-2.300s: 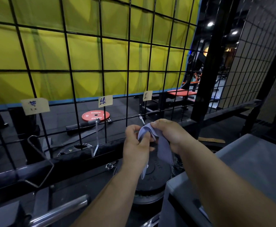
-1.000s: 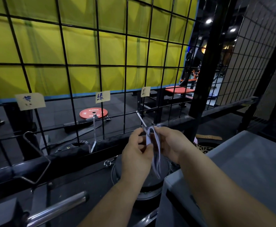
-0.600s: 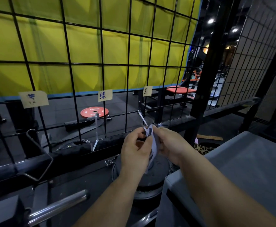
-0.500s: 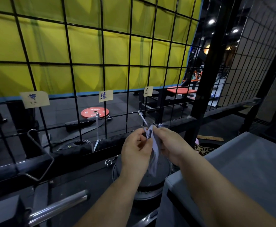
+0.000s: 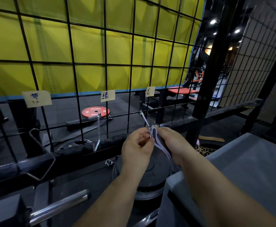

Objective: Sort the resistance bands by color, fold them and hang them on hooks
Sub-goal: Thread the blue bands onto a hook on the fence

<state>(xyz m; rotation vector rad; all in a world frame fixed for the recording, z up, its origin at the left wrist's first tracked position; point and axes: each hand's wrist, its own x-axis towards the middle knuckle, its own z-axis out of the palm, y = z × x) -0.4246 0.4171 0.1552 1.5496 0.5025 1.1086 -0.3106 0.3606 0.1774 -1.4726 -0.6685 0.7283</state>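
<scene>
A folded pale lilac resistance band (image 5: 160, 144) hangs between my two hands in front of a black wire grid (image 5: 130, 63). My right hand (image 5: 171, 142) grips the folded band along its length. My left hand (image 5: 138, 147) pinches the band's top edge right at the tip of a metal hook (image 5: 144, 119), which hangs from the grid under the right paper label (image 5: 150, 91). A second metal hook (image 5: 98, 131) hangs bare under the middle label (image 5: 107, 95). A third label (image 5: 37, 98) is taped further left.
Behind the grid lie a red weight plate (image 5: 95, 112) and a yellow padded wall. Below my hands sits a stack of black weight plates (image 5: 152, 176). A grey padded bench (image 5: 248, 169) stands at right, a steel bar (image 5: 58, 208) at lower left.
The band went from loosely spread to folded narrow. Both hands rose slightly toward the right hook, bringing the band's top fold to its tip.
</scene>
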